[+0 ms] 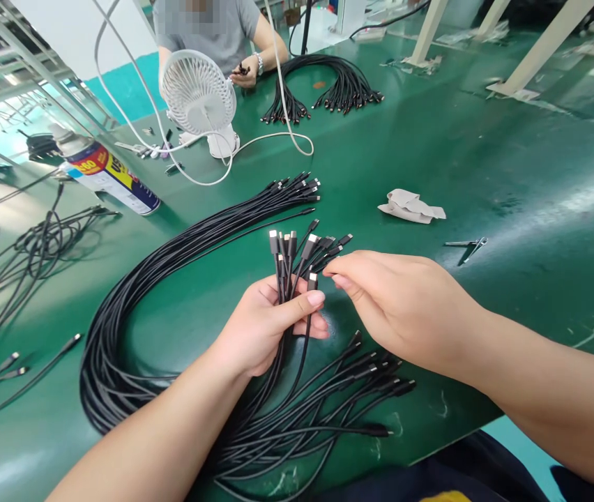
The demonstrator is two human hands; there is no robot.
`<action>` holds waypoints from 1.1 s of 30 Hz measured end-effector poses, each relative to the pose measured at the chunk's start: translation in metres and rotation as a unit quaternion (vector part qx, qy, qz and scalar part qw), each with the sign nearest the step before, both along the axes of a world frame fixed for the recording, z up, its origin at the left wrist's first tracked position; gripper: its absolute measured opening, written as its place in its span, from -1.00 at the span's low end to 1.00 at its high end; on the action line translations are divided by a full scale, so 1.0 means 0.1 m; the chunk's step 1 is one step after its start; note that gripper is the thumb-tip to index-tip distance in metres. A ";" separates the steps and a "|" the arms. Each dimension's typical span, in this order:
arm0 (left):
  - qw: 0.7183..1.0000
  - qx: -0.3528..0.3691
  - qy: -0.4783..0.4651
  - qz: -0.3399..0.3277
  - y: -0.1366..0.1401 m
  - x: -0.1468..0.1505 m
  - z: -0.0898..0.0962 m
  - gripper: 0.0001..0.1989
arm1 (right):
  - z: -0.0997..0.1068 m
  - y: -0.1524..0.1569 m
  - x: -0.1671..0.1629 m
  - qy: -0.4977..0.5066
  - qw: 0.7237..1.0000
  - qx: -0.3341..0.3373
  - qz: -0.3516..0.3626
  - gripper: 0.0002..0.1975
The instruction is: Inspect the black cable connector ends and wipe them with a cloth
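My left hand [260,321] is closed around a small bunch of black USB cables [287,268], their metal-tipped plugs pointing up and away from me. One cable's plug [312,280] stands apart from the bunch, beside my left thumb. Just right of these plugs, my right hand [406,307] is pinched, thumb against forefinger; what lies between the fingertips, if anything, is too small to make out. The rest of the cable bundle [134,286] curves in a wide loop on the green table, with loose plug ends [375,369] below my hands and another group of ends [297,185] beyond them.
A white fan [200,90] and a spray can [111,174] stand at the back left. Crumpled paper [412,206] and nail clippers [468,246] lie to the right. Across the table [537,279] sits a person [213,35] near another cable bundle [339,87]. Tangled cables [40,244] lie left.
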State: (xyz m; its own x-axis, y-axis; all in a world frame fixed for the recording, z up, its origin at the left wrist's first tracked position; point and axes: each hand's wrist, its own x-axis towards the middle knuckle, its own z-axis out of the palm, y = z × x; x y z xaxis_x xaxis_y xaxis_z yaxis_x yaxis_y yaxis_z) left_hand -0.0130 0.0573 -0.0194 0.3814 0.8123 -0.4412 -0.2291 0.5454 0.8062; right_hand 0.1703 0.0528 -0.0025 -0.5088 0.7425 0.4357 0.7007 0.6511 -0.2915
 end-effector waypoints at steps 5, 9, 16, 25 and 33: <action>0.999 0.004 0.029 0.025 0.01 0.02 0.00 -0.66 | -0.06 0.00 -0.01 -0.013 1.000 0.010 0.002 -0.76; 0.999 0.011 0.035 0.032 0.01 0.02 0.00 -0.66 | -0.09 -0.01 -0.03 -0.021 1.000 0.014 -0.003 -0.77; 0.999 0.008 0.033 0.041 0.00 0.02 0.00 -0.69 | -0.08 0.00 -0.05 -0.016 1.000 0.009 -0.014 -0.75; 0.998 -0.043 -0.044 -0.001 -0.01 -0.02 -0.04 -0.65 | 0.00 0.09 -0.01 0.144 0.978 -0.128 -0.079 -0.81; 0.994 -0.052 -0.090 -0.029 -0.02 -0.04 -0.05 -0.74 | 0.08 0.13 -0.03 0.345 0.884 -0.316 -0.019 -0.82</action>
State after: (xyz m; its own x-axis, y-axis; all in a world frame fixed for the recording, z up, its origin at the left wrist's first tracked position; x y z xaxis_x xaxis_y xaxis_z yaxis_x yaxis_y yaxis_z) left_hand -0.0169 0.0550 -0.0241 0.5068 0.7406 -0.4411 -0.3309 0.6396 0.6938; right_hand 0.1675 0.0653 0.0054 -0.2531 0.9594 0.1242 0.2331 0.1851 -0.9547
